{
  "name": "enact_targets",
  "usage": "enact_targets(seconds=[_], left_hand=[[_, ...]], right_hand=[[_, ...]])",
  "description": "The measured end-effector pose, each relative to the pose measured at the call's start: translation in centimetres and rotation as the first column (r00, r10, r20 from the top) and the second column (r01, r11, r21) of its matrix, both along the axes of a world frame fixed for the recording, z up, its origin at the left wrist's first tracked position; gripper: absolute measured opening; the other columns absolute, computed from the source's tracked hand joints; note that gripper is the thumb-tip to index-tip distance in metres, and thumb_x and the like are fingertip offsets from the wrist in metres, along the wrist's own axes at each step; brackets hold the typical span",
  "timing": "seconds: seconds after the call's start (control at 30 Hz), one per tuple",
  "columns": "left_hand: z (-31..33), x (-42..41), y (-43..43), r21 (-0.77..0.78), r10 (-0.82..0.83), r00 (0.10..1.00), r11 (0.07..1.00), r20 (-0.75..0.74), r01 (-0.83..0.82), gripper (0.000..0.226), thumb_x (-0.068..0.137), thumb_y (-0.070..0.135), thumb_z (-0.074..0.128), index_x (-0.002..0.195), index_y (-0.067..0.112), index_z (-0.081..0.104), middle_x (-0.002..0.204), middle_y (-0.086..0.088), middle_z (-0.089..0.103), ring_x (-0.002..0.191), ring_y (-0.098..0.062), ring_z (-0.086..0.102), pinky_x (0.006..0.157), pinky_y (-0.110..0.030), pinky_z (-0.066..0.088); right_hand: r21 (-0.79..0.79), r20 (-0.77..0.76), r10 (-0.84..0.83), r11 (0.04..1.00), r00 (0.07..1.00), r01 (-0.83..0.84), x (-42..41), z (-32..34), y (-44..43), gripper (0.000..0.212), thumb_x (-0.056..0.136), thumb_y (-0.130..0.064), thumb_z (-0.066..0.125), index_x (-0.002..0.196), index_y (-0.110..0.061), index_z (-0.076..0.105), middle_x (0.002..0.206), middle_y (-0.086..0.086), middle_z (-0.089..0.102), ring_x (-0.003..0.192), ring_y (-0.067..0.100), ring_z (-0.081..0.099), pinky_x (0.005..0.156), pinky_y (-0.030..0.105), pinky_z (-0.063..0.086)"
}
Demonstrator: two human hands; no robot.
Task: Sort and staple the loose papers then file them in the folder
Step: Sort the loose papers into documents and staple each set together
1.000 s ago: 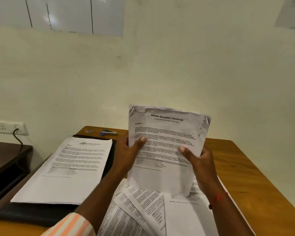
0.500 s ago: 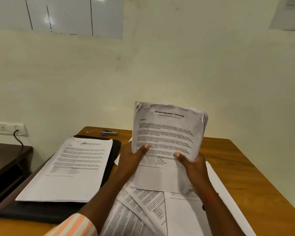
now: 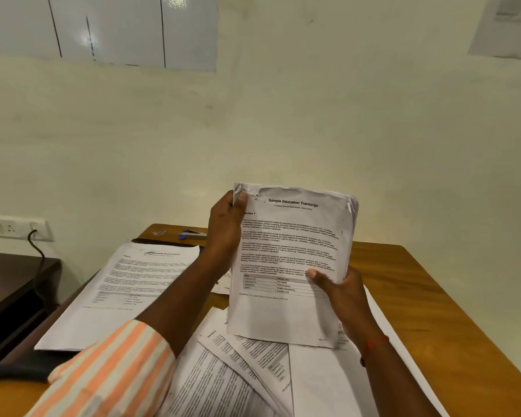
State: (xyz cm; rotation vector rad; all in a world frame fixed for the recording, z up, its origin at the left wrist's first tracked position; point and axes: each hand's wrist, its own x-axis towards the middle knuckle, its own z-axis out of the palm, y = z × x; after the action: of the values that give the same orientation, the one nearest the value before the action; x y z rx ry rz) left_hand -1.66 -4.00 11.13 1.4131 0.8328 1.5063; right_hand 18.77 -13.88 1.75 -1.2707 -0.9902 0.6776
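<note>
left hand (image 3: pixel 223 230) pinching the chewed-up top corner of the transcript stack (image 3: pixel 292 245), upright over the loose sheets (image 3: pixel 238 371) | right hand (image 3: pixel 340 291) curled round its lower right edge, I'm guessing to square pages for stapling | stapler (image 3: pixel 193 235) sits at the table's far edge, folder (image 3: pixel 21 368) on the left
</note>
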Motion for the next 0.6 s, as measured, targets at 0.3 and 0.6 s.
enact_targets(seconds=[0.3,0.6], left_hand=[[-0.6,0.6,-0.6,0.067,0.072,0.996,0.995,0.057,-0.076,0.034,0.104,0.044,0.048,0.107,0.015,0.066,0.093,-0.006,0.071,0.077,-0.013,0.068,0.067,-0.030,0.059],[-0.4,0.7,-1.3,0.073,0.044,0.992,0.996,0.115,-0.053,0.028,0.105,0.037,0.049,0.105,0.015,0.066,0.083,0.009,0.070,0.074,-0.006,0.066,0.064,-0.023,0.055]], right_hand=[[0.402,0.016,-0.143,0.907,0.990,0.124,-1.1,8.8,-0.9,0.015,0.093,-0.029,0.070,0.101,-0.016,0.070,0.091,-0.002,0.074,0.085,0.016,0.072,0.072,0.030,0.059],[0.421,-0.099,-0.237,0.870,0.966,0.257,-0.5,10.2,0.4,0.005,0.091,-0.013,0.073,0.089,-0.017,0.076,0.084,-0.009,0.075,0.080,0.001,0.068,0.073,0.014,0.052]])
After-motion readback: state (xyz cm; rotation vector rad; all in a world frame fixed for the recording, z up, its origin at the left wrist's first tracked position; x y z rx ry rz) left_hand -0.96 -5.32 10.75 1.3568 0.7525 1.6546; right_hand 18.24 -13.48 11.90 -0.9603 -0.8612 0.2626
